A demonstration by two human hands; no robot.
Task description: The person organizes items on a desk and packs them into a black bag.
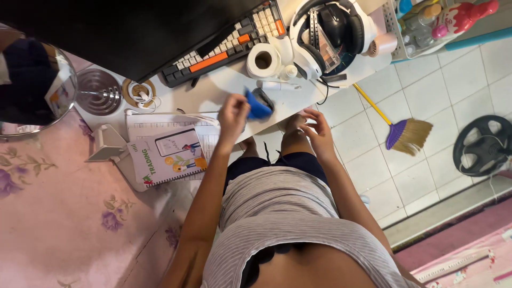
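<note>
L hand (232, 113) has its grip clamped on a blue cloth (258, 106), pressed to the white worktop (213, 92) near its front edge. A small dark item (264, 98) sits just beside the cloth at 1 o'clock, partly hidden. R hand (318, 129) hovers off the worktop edge at 4 o'clock from the cloth, fingers spread apart, holding nothing. Paper roll (263, 60) at 12 o'clock, keyboard (224, 47) at 11, headphones (330, 32) at 1. Notebook (165, 154) at 8 o'clock from the L hand. Broom (402, 132) on the tiled floor (469, 80), 3 o'clock.
</note>
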